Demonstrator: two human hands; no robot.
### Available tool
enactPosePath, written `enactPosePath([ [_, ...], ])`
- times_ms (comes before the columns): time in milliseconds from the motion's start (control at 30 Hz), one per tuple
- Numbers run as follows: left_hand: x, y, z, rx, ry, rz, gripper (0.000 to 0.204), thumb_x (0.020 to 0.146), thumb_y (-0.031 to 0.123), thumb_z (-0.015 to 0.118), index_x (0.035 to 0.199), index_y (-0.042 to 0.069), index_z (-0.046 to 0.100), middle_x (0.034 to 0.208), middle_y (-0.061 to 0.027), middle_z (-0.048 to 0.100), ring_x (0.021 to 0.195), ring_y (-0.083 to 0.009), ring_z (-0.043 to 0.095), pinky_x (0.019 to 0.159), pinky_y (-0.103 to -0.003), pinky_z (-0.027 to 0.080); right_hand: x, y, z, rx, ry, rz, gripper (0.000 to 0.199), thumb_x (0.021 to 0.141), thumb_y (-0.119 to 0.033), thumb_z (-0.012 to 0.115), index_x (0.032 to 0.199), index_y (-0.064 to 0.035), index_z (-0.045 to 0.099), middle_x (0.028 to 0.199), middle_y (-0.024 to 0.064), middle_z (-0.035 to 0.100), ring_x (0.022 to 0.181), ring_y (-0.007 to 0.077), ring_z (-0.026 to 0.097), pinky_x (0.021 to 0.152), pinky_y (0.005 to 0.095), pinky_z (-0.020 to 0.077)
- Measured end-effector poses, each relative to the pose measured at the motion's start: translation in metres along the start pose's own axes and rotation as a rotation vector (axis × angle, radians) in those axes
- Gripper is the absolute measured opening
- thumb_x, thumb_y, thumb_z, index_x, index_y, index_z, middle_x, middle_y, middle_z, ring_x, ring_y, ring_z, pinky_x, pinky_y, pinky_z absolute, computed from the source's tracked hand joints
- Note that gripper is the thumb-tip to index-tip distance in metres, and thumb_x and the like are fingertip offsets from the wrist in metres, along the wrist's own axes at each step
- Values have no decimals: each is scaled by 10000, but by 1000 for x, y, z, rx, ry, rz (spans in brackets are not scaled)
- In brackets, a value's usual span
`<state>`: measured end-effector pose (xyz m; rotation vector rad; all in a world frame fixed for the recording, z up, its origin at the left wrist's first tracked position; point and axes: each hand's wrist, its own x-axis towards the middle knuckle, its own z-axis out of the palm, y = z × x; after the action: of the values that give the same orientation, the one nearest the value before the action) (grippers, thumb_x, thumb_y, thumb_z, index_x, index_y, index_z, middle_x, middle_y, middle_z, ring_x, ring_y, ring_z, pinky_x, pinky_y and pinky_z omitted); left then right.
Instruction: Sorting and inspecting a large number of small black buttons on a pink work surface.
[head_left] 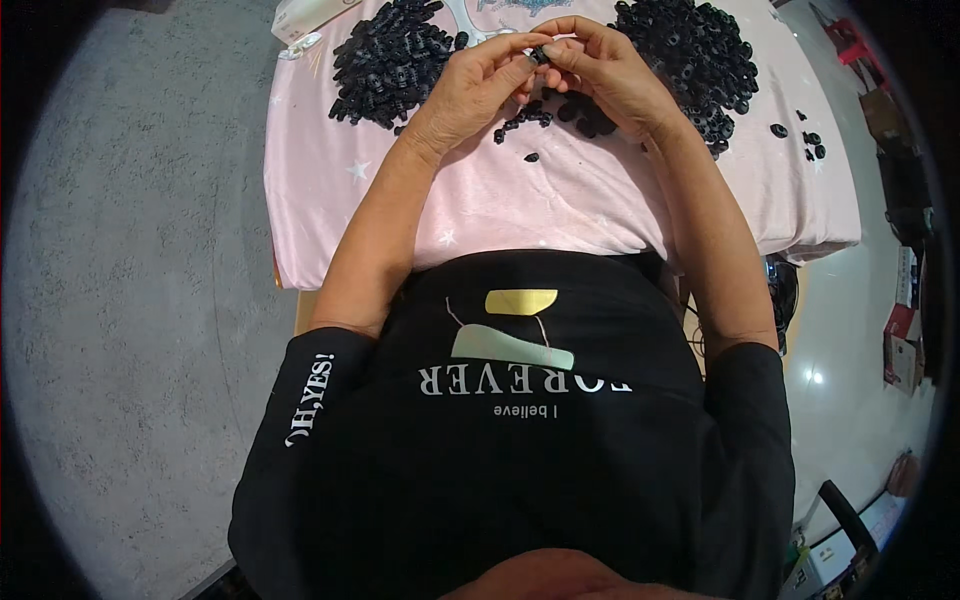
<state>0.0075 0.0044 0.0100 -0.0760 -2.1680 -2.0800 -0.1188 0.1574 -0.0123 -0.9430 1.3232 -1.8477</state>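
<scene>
My left hand [487,85] and my right hand [604,72] meet over the far middle of a pink star-patterned cloth [540,210]. Pinched between their fingertips is a small black part [541,56], mostly covered by the fingers. Just below the hands lie a few small black pieces [523,121], and rounder black pieces [588,118] sit partly under my right hand. One single black piece [531,157] rests nearer to me. To the left is a heap of ridged black parts [388,65]; another heap of round black parts [695,65] spreads on the right.
Several loose black pieces [815,150] lie near the cloth's right side. A white box [310,17] stands at the far left corner. Boxes [903,340] stand on the shiny floor at right. A grey floor [130,250] stretches along the left.
</scene>
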Motion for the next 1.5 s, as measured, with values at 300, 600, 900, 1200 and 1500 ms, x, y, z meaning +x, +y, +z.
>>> enactPosePath([
  [300,-2,2,1,21,10,-17,330,997,156,556,1308,46,568,901,11,595,787,-56,533,732,-198,476,0,-1,-1,20,-18,-8,293,965,-160,606,1218,-20,564,873,11,634,741,48,602,726,184,524],
  [600,0,1,-1,102,-14,32,332,997,137,553,1315,42,558,948,2,629,804,-59,553,749,-198,477,0,-2,-1,26,-19,28,265,966,-156,603,1193,-22,576,865,6,633,738,50,608,716,182,527],
  [900,1,-2,-1,349,6,206,295,979,94,572,1264,19,567,956,-6,633,850,-59,585,744,-184,476,1,-4,-6,65,-96,15,273,960,-167,616,1183,-14,578,894,9,633,723,48,588,697,178,519],
  [1200,6,-7,0,421,86,334,230,916,117,667,1114,6,627,923,-58,679,860,-104,654,757,-234,540,-2,-7,-2,55,-132,8,284,948,-178,635,1178,-22,578,891,-2,625,725,46,588,692,187,520],
  [1500,4,6,-6,399,364,216,176,910,97,658,1064,14,654,788,14,587,686,-50,524,598,-199,449,9,4,-12,47,116,33,240,995,-129,540,1189,4,587,955,59,673,777,80,618,729,197,520],
])
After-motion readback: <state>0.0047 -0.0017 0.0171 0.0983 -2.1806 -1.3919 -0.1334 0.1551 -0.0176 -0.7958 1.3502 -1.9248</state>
